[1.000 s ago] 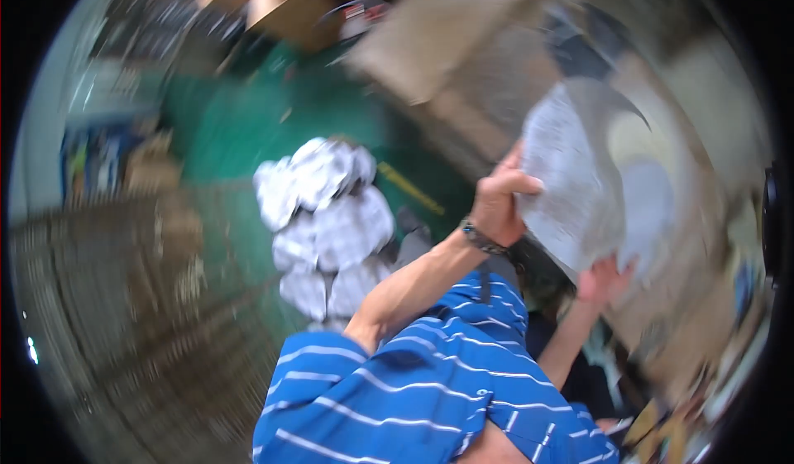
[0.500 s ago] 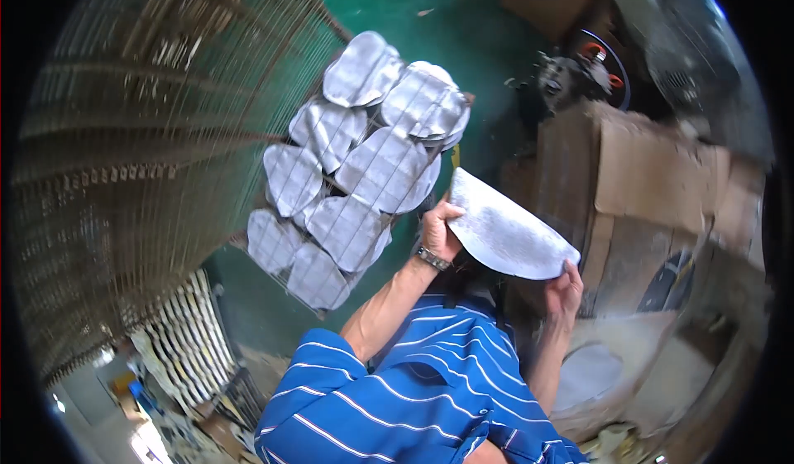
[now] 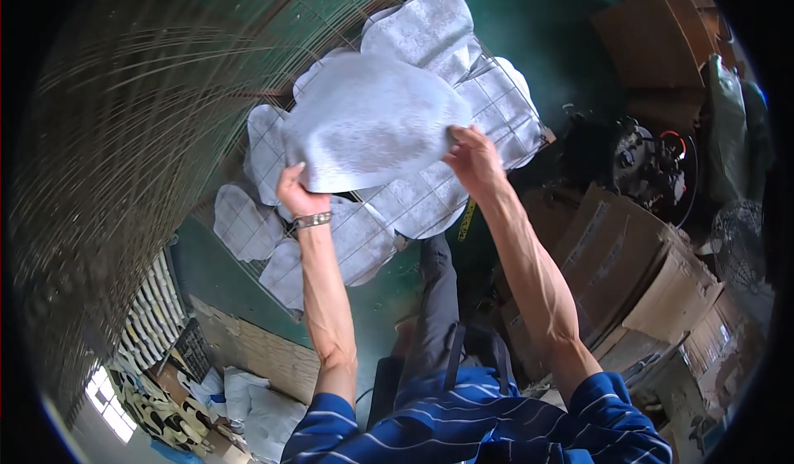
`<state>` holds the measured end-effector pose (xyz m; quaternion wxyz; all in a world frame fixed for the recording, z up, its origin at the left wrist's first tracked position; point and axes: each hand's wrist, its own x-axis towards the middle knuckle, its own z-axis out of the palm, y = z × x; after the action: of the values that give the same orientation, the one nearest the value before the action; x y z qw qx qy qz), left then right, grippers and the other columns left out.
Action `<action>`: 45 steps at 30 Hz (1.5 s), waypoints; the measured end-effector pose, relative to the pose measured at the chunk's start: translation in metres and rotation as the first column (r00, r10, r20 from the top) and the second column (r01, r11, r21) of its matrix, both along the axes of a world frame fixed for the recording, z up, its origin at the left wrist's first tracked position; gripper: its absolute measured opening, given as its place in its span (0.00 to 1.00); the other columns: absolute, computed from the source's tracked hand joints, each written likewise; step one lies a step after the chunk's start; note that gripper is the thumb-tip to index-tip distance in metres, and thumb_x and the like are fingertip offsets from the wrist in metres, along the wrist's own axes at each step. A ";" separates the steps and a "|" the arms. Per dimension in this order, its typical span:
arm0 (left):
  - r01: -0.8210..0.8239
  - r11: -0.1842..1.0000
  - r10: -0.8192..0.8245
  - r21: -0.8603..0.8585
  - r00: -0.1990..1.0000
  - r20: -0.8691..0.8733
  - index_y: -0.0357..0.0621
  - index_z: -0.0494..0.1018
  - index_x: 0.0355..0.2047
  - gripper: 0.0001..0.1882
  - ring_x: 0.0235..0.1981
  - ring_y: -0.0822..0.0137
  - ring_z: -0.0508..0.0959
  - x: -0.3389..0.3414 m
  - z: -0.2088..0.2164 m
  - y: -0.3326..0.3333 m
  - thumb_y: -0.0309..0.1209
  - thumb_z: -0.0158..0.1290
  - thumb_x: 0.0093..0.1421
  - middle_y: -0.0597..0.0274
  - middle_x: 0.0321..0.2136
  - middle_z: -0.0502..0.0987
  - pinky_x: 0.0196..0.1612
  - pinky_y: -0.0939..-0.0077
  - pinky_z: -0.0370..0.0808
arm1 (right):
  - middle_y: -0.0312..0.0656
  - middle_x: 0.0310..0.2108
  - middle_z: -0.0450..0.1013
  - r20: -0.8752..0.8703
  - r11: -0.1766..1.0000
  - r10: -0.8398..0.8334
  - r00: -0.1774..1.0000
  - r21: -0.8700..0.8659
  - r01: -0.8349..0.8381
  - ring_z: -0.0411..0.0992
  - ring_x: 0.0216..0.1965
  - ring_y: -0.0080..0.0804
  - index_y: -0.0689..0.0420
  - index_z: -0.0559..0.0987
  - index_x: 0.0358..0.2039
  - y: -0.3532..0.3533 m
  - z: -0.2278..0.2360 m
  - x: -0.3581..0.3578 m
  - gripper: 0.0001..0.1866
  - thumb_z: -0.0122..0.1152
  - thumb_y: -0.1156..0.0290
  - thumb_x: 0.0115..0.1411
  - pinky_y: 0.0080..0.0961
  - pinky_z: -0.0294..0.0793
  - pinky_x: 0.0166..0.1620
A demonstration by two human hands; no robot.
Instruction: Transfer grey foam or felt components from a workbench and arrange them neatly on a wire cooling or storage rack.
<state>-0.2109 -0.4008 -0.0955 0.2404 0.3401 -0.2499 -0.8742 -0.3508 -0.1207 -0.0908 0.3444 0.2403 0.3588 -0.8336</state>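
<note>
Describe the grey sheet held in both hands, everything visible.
The grey sheet is a thin, pale grey piece with rounded edges and a speckled, fabric-like surface, looking soft and slightly bowed. It is held up roughly flat, above a wire rack bearing similar grey pieces. The left hand grips its lower left edge; the right hand pinches its right edge. From this view it does not seem to rest on the rack.

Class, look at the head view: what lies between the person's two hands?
A pale grey, rounded felt-like sheet spans the gap; the left hand grips its lower left edge, the right hand its right edge.
</note>
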 end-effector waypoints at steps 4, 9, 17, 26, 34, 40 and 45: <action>-0.173 0.974 0.115 0.147 0.935 0.337 0.32 0.73 0.39 0.19 0.45 0.50 0.78 0.001 -0.125 -0.075 0.26 0.50 0.44 0.50 0.40 0.78 0.54 0.54 0.74 | 0.39 0.32 0.74 0.281 0.971 0.232 0.931 -0.007 -0.240 0.76 0.34 0.32 0.57 0.72 0.42 -0.082 -0.103 -0.011 0.19 0.58 0.53 0.64 0.41 0.80 0.40; -0.116 0.985 0.057 0.126 0.916 0.396 0.30 0.71 0.44 0.21 0.49 0.49 0.76 0.000 -0.246 -0.107 0.27 0.50 0.49 0.48 0.44 0.76 0.54 0.53 0.73 | 0.50 0.44 0.71 0.281 0.929 0.338 0.898 0.056 -0.367 0.74 0.43 0.38 0.65 0.62 0.59 -0.094 -0.177 0.001 0.49 0.54 0.31 0.56 0.43 0.78 0.45; 0.413 0.405 0.471 -0.816 0.671 0.573 0.38 0.61 0.62 0.35 0.52 0.53 0.72 0.003 -0.251 -0.056 0.29 0.63 0.57 0.43 0.55 0.67 0.51 0.64 0.76 | 0.49 0.57 0.69 0.118 0.863 0.322 0.939 -0.445 -0.240 0.72 0.51 0.43 0.53 0.65 0.62 0.005 -0.112 0.024 0.53 0.46 0.22 0.47 0.38 0.75 0.48; 0.510 0.632 0.407 -0.583 0.422 0.810 0.34 0.55 0.65 0.44 0.67 0.46 0.57 0.026 -0.231 -0.067 0.63 0.31 0.66 0.36 0.65 0.54 0.67 0.58 0.53 | 0.53 0.54 0.70 -0.141 0.682 0.091 0.986 -0.712 -0.164 0.73 0.50 0.48 0.54 0.71 0.57 0.080 -0.032 0.042 0.61 0.49 0.16 0.32 0.34 0.81 0.38; 0.533 0.757 -0.005 -0.377 0.582 0.813 0.51 0.47 0.70 0.45 0.61 0.50 0.65 0.040 -0.134 0.022 0.65 0.42 0.62 0.55 0.66 0.57 0.58 0.45 0.65 | 0.50 0.47 0.76 -0.001 0.922 -0.043 0.999 -0.386 0.039 0.76 0.44 0.38 0.57 0.78 0.45 0.173 0.047 0.138 0.52 0.28 0.19 0.50 0.34 0.79 0.40; 0.907 0.414 -0.689 -0.074 0.365 0.626 0.42 0.51 0.68 0.45 0.61 0.49 0.66 0.067 -0.045 0.181 0.65 0.39 0.63 0.48 0.62 0.61 0.58 0.46 0.68 | 0.44 0.35 0.80 0.242 0.955 -0.272 0.931 0.190 0.229 0.78 0.35 0.33 0.57 0.80 0.33 0.280 0.116 0.325 0.48 0.31 0.20 0.53 0.29 0.79 0.35; 0.994 0.001 -0.861 0.112 -0.056 0.506 0.40 0.56 0.65 0.41 0.58 0.49 0.70 0.097 -0.011 0.291 0.61 0.38 0.66 0.45 0.57 0.68 0.58 0.48 0.68 | 0.46 0.37 0.79 0.383 0.769 -0.637 0.669 0.369 0.522 0.78 0.36 0.41 0.58 0.79 0.37 0.359 0.125 0.512 0.51 0.34 0.17 0.49 0.36 0.79 0.37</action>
<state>-0.1137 -0.1093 -0.1060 -0.4486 0.2163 -0.5861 -0.6391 0.1610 0.2379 0.0346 0.1085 0.5817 0.2573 -0.7640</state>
